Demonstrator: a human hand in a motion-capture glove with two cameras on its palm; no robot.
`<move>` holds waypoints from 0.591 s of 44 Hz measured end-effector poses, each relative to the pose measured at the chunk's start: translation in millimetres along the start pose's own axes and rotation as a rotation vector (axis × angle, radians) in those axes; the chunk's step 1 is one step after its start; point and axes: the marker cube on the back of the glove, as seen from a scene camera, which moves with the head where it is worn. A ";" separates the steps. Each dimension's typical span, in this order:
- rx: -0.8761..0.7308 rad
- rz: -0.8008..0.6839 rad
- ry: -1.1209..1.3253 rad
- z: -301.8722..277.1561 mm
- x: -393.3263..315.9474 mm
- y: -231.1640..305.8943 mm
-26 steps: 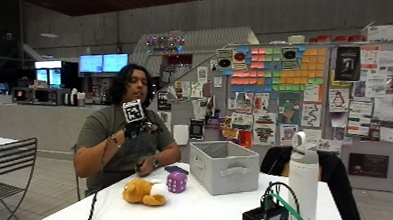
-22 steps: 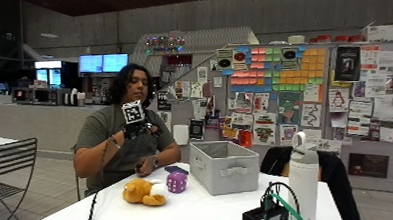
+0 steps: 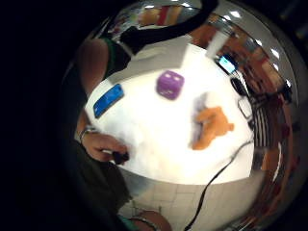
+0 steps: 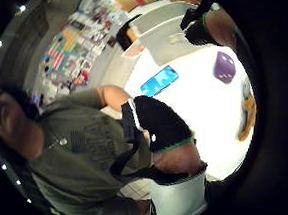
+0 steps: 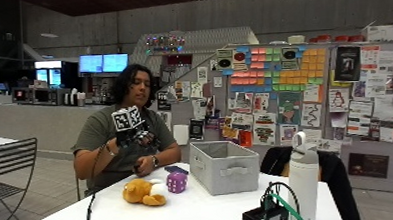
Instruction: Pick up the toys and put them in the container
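An orange plush toy (image 5: 145,192) lies on the white table (image 5: 188,210) with a purple die (image 5: 176,182) beside it. The grey fabric container (image 5: 223,166) stands open just right of them. My gloved right hand (image 5: 134,138) hangs in the air above the table's far edge, in front of the person's chest, holding nothing, fingers relaxed. From the palm I look down on the die (image 3: 169,84), the plush (image 3: 211,127) and the container (image 4: 162,31). The bare left hand (image 5: 140,167) rests at the table edge, holding a small dark object.
A blue phone (image 5: 176,169) lies behind the die, near the container. A white bottle (image 5: 304,173) and a black device with cables (image 5: 271,214) stand at the table's front right. A black cable (image 5: 88,215) runs over the left side. A metal chair (image 5: 9,163) stands at far left.
My gloved hand has drifted slightly lower. The toys and the container have not moved.
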 end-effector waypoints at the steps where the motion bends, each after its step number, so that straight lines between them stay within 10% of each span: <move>1: 0.019 0.113 0.004 0.9 8.2 -1.2; 9: 0.144 0.676 0.106 25.3 91.2 -9.8; 19: -0.045 0.892 0.184 128.3 157.8 -24.3; 26: 0.164 1.053 0.315 144.8 174.8 -36.0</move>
